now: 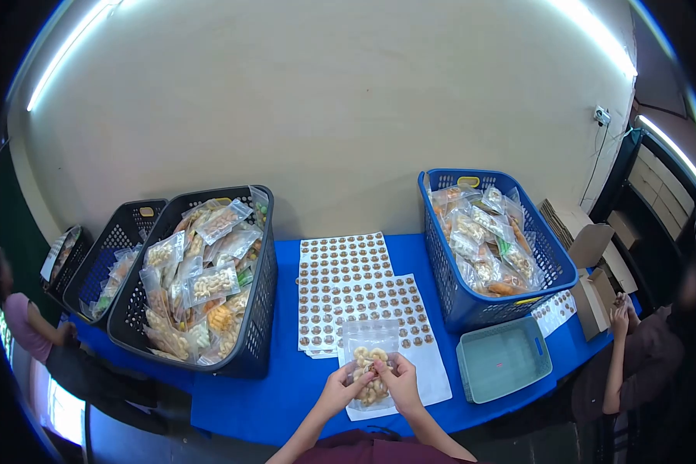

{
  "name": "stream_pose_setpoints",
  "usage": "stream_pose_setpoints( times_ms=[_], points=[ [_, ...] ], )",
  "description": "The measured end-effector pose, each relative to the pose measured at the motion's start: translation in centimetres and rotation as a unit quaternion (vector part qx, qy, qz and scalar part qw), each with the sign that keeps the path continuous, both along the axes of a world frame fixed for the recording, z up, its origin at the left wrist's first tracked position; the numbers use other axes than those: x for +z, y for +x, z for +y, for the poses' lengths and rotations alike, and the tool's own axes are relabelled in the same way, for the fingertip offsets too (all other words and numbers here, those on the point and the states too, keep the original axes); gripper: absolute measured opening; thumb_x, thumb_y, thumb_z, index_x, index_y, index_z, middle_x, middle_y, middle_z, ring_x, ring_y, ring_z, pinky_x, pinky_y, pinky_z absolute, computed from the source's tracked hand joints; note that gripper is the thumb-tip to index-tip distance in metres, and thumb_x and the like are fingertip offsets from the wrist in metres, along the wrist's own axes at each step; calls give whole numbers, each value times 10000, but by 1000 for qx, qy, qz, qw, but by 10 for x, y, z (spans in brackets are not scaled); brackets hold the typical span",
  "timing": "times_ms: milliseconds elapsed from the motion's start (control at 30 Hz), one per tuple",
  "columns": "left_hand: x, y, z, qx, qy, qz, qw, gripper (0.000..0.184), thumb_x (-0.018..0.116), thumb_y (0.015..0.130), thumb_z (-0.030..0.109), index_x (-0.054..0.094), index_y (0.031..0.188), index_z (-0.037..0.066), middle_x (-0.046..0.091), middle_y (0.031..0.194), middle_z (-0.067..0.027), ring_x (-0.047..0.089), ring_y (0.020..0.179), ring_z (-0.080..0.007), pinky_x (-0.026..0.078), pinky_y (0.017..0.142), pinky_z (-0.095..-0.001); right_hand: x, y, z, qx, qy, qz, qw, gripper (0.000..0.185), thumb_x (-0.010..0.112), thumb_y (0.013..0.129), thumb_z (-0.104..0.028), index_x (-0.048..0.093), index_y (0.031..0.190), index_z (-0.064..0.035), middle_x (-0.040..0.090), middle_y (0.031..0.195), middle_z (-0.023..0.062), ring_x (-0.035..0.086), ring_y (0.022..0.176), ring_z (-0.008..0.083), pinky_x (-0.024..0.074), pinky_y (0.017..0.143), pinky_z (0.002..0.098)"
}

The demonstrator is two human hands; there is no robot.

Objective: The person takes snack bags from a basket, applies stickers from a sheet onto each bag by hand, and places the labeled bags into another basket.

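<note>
A clear zip pouch (371, 334) with pale, curved snack pieces inside is held above the sticker sheets. My left hand (338, 390) grips its left side and my right hand (404, 385) its right side. Both thumbs meet on the front of the pouch, where a small brown patch shows between them; it is too covered to make out. Behind and under the pouch lie sheets of round brown stickers (344, 271). On the nearer sheet (433, 379) the lower part is bare white backing.
A dark basket (269, 309) full of snack pouches stands left, another basket (77, 286) beyond it. At right are a blue basket (503, 309) of pouches, a grey-green tray (506, 367) and cardboard boxes (591, 301). One person (31, 325) is at far left, another (642, 348) at far right.
</note>
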State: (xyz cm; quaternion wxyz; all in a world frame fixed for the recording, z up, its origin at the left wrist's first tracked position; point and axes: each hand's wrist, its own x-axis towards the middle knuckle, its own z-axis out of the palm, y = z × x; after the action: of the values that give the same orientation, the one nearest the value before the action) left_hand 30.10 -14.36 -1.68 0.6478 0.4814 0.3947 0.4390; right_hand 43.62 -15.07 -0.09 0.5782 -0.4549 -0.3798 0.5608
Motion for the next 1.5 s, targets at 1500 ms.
stream_pose_setpoints(
  times_ms=[1500],
  points=[
    [3, -11, 8, -43, -21, 48, 998, 369, 543, 845, 278, 531, 1067, -17, 596, 772, -16, 535, 698, -37, 433, 572, -178, 5, 18, 5, 139, 11, -42, 989, 371, 664, 733, -58, 477, 1043, 24, 581, 955, 92, 571, 847, 117, 468, 712, 228]
  ],
)
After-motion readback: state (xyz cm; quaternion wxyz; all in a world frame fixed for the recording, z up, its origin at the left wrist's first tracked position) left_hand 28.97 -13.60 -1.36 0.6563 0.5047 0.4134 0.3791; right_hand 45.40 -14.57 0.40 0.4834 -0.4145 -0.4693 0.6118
